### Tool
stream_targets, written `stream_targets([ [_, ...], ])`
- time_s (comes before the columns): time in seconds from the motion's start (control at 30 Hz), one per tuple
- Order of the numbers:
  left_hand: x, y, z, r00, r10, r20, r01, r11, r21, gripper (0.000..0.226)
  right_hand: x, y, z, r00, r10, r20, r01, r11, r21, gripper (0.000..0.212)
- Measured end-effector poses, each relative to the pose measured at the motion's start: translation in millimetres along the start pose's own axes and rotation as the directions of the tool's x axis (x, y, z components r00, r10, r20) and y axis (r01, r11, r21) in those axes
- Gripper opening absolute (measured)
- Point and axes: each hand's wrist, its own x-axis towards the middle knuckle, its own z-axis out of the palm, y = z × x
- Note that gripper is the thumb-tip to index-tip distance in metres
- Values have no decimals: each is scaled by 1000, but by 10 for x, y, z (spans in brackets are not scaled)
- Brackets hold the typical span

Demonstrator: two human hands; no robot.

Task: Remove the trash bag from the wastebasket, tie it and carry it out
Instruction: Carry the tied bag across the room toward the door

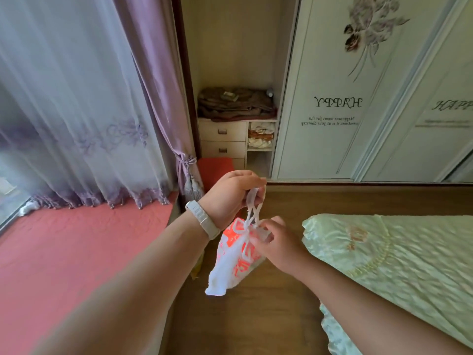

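A small white trash bag (230, 260) with orange print hangs in the air over the wooden floor, in the middle of the view. My left hand (227, 194), with a white band on its wrist, pinches the bag's twisted handles from above. Just below and to the right, my right hand (275, 242) grips the bag at its gathered neck, where the handles cross. The wastebasket is hidden; only a yellowish edge shows behind the bag.
A bed with a pale green cover (399, 267) fills the right side. A red-covered window seat (76, 252) lies at left under purple curtains (84, 111). Ahead stand a small drawer unit (222, 140) and white wardrobe doors (340, 98). Wooden floor (245, 316) runs between.
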Motion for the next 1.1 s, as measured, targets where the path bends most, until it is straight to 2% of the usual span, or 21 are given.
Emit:
stream_targets([
  [0.1, 298, 30, -36, 1000, -4, -3, 4, 1000, -8, 24, 225, 36, 4, 1000, 22, -18, -23, 999, -35, 32],
  [0.3, 985, -23, -62, 999, 8, 38, -6, 999, -48, 29, 651, 274, -65, 1000, 29, -4, -29, 999, -31, 29],
  [0.43, 1507, 15, 106, 999, -49, -5, 49, 998, -31, 33, 1045, 498, -303, 1000, 9, 15, -9, 1000, 26, 24],
  [0.53, 1988, 15, 255, 996, -55, -71, 58, 997, 49, 28, 1395, 725, -571, 999, 17, 29, -18, 998, 54, 27],
  [0.73, 2849, 168, 625, 986, -83, -143, 90, 995, 45, 24, 2074, 1215, -1116, 999, -3, 36, 1, 997, 73, 32],
  [0.93, 3574, 306, 906, 990, -39, -136, 52, 994, 92, 23, 2671, 1556, -1628, 996, -31, -79, 30, 999, -15, 32],
  [1.1, 4153, 389, 1057, 995, -35, -93, 42, 996, 75, 18, 3072, 1872, -1965, 984, 27, -178, -40, 997, -67, 29],
])
